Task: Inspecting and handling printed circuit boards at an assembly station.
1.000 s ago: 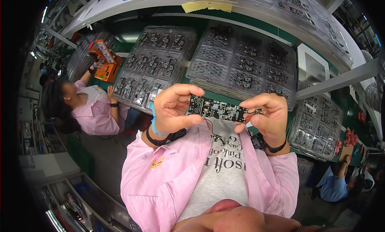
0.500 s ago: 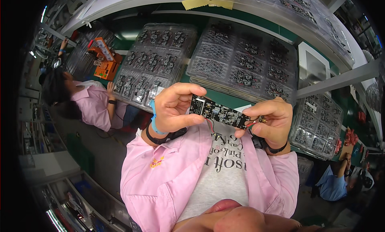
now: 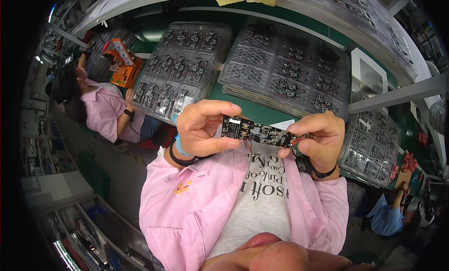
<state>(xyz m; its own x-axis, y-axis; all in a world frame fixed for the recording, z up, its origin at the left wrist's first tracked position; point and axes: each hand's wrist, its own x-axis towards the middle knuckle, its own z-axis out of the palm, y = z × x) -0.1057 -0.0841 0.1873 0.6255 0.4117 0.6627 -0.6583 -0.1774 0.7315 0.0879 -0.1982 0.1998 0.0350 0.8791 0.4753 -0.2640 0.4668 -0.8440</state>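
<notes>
A long black circuit board spans the gap between my two hands, in front of my chest. My left hand pinches its left end between thumb and fingers. The right end sits in the grip of my right hand, where red wires and a small part are half hidden by the fingers. Thin wires hang below the board near its left end. Small components and a white connector cover its visible face.
Beyond my hands, a stack of clear compartment trays holds boards, with some compartments showing only a crosshatched bottom. Another board-filled tray lies left, beside an orange fixture. More trays stand right, under a grey bar. Co-workers sit at both sides.
The board has tilted, so its face looks flatter and narrower, and its right end has shifted slightly right with my right hand. Both hands keep their grip.
</notes>
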